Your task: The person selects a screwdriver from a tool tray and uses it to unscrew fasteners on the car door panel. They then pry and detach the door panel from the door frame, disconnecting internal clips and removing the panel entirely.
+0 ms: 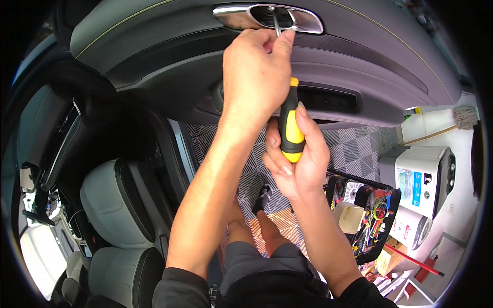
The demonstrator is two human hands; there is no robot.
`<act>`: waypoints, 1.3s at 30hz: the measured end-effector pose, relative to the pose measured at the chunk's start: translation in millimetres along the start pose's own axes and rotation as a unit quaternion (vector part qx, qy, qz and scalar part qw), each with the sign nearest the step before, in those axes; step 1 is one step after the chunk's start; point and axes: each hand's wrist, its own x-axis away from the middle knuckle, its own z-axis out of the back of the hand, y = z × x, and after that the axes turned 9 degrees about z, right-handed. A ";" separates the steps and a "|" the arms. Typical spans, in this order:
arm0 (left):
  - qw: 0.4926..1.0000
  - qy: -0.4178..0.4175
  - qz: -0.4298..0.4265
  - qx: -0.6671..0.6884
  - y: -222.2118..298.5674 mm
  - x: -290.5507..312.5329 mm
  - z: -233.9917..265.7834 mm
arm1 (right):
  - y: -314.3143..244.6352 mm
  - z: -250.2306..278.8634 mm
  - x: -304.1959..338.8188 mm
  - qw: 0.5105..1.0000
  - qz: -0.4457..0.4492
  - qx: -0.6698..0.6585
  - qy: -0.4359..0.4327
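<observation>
A yellow-and-black screwdriver (292, 128) points up and away from me, its metal shaft reaching into the recess of a chrome interior door handle (233, 17). My right hand (310, 154) is wrapped round the screwdriver's handle from below. Higher up, my left hand (257, 74) pinches the shaft between thumb and fingers, close under the handle's lower edge. A round screw-like spot (271, 8) shows inside the recess at the shaft's end; whether the tip sits in it I cannot tell. The grey car door panel (169, 38) with yellow stitching spans the top.
Below the handle, the door has a dark pull pocket (328, 97). Grey-and-black car seats (115, 200) stand at left behind the door opening. To the right, a black tool box (393, 197) full of tools sits on the patterned floor (354, 149), beside white boxes (421, 177).
</observation>
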 end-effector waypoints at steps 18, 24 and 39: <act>0.937 -0.241 0.254 -0.011 57.1 -12.5 65.2 | -10.7 -60.8 -13.9 0.967 -0.101 -0.234 0.001; 0.915 -0.221 0.325 0.090 56.4 31.1 105.4 | -9.3 -73.1 -21.6 0.887 0.079 0.437 0.128; 0.809 -0.424 0.311 0.264 34.5 -12.3 77.4 | 8.6 -59.0 36.9 0.947 -0.078 -0.297 -0.090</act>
